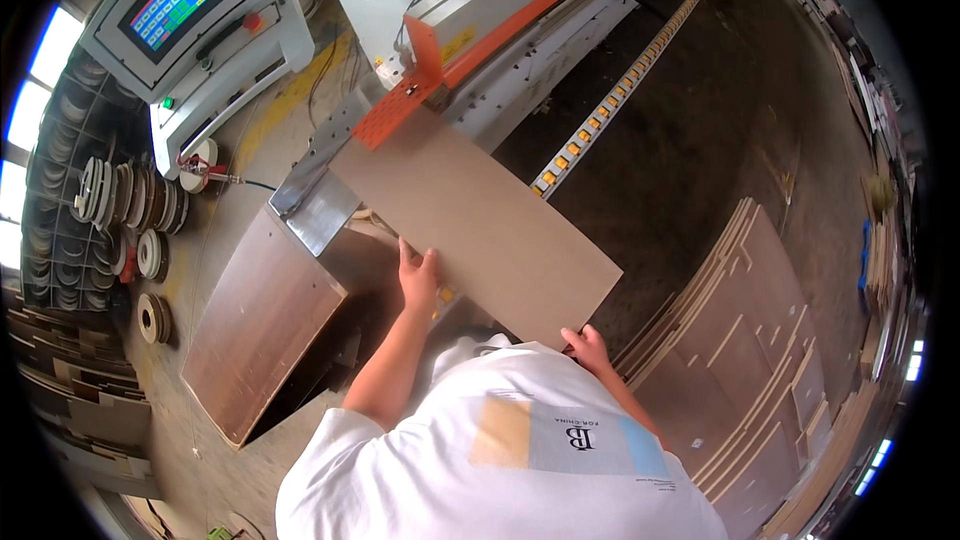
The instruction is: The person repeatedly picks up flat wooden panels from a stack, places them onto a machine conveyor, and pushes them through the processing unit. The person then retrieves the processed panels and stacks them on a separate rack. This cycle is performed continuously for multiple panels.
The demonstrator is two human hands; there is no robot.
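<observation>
A flat rectangular brown board [480,225] lies in front of me, its far end under the orange perforated guard [393,112] of a long machine [500,50]. My left hand [418,275] grips the board's left long edge, thumb and fingers closed on it. At the near end, my right hand [585,347] is closed round the corner by my body. The fingers under the board are partly hidden. Just left of the board's far end is a shiny metal plate [322,210] on the machine's infeed.
A control panel with a lit screen [175,0] stands at upper left. A wooden box [265,330] sits left of me, and edging rolls [130,195] lie beyond it. A roller rail [625,85] runs off to the upper right. Stacked boards [735,340] are at right.
</observation>
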